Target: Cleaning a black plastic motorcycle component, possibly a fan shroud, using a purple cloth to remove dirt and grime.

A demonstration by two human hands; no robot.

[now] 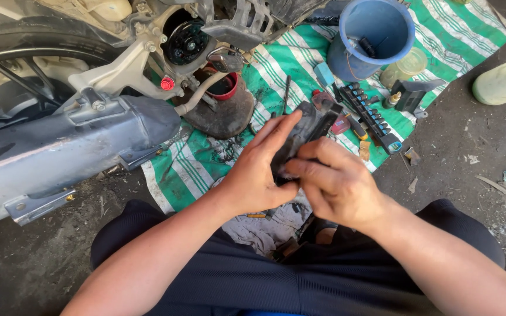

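Both hands meet over my lap on a flat black plastic part [307, 126]. My left hand [260, 169] grips it from the left with fingers stretched along its top edge. On its lower right side my right hand [334, 181] has the fingers curled and pinching. The part's lower half is hidden behind the fingers. I am crouched on the ground in dark trousers.
A motorbike's rear stands at left: grey exhaust [60, 146], wheel [24, 64], open engine side [187, 42]. A green-and-white striped sheet [206, 158] holds a socket rail [369, 117], a blue bucket [376, 35], a dark oil pan [229, 114] and small tools. A pale bottle [505, 79] lies at right.
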